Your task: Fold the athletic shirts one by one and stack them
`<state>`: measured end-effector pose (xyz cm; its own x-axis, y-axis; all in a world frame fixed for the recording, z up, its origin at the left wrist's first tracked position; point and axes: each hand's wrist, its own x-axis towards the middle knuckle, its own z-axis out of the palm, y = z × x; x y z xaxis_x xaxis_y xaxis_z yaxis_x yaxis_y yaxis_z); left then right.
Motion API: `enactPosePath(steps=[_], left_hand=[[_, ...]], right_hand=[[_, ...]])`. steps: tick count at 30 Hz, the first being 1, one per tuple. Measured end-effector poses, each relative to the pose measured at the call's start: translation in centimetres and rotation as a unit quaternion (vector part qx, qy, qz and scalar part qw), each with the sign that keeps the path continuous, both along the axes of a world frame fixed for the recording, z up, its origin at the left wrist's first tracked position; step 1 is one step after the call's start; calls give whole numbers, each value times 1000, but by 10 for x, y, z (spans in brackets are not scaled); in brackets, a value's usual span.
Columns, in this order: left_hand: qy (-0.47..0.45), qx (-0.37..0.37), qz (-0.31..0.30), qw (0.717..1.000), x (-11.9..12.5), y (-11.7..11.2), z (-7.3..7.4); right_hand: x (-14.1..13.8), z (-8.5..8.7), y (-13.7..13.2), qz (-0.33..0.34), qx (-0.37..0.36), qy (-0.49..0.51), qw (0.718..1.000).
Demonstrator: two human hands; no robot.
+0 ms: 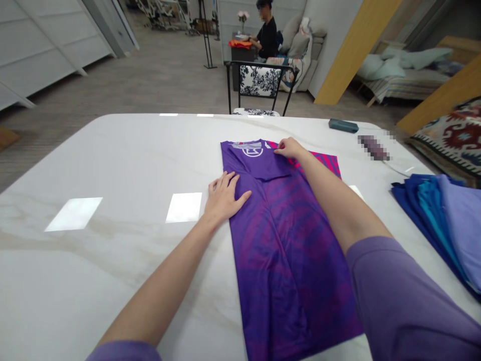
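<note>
A purple jersey [278, 240] with magenta patterning lies on the white table, its collar at the far end and its hem toward me. Its left side is folded inward, with a sleeve lying across the upper part. My left hand [224, 196] rests flat on the jersey's left edge, fingers spread. Near the collar, my right hand [290, 148] pinches the folded purple fabric between thumb and fingers. The pink-striped sleeve [326, 163] spreads out to the right, partly hidden by my right forearm.
Folded blue and lavender clothes [443, 215] lie at the table's [112, 165] right edge. A dark teal case [343, 126] and a blurred-out object [375, 148] are at the far right. Beyond the table stands a chair [261, 82]. A person [267, 37] sits farther back.
</note>
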<state>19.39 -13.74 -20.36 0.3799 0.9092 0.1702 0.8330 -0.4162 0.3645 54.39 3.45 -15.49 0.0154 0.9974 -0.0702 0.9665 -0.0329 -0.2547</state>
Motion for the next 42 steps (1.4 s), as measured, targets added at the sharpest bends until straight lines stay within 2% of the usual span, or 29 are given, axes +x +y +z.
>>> enactPosePath(steps=[4,8,10,12,13,15,18,20,23,26,29,30,32,35,37,39,40,42], left_hand=[[3,-5,0,1000,0,0,0],[1,-4,0,1000,0,-1,-2],[-5,-6,1,1000,0,0,-2],[-19,-9,7,1000,-1,0,-1],[-31,-10,11,999,-2,0,0],[-60,-8,19,998,-3,0,1],[-82,-10,25,996,-3,-1,3],[-78,-10,26,997,0,2,4],[-74,3,14,997,14,24,6],[-76,-4,-5,997,37,66,11],[-39,-41,-4,998,59,105,12],[-19,-54,1,998,65,114,12],[16,-74,12,997,70,125,8],[41,-70,24,996,75,131,4],[26,-23,22,999,88,132,9],[-18,29,6,999,121,130,22],[-39,37,-9,998,146,126,31],[-51,11,-49,997,211,115,50]], right_hand=[[14,8,-3,-34,1,22,999],[22,15,-14,-64,-33,30,997],[21,16,-29,-78,-13,32,996],[17,17,-54,-82,43,21,996],[15,17,-70,-65,73,14,995],[11,18,-107,12,110,-3,994],[7,16,-154,134,90,-27,987],[6,13,-172,160,76,-50,983],[2,8,-179,175,90,-72,978],[-3,10,-179,181,99,-81,975],[0,21,-205,185,90,-80,975],[5,26,-223,192,92,-69,975],[20,37,-277,212,102,-23,972],[48,45,-387,204,97,61,972],[66,40,-461,113,91,80,986],[77,30,-521,-19,86,77,993],[80,24,-542,-79,79,70,991],[81,13,-570,-161,56,56,984]])
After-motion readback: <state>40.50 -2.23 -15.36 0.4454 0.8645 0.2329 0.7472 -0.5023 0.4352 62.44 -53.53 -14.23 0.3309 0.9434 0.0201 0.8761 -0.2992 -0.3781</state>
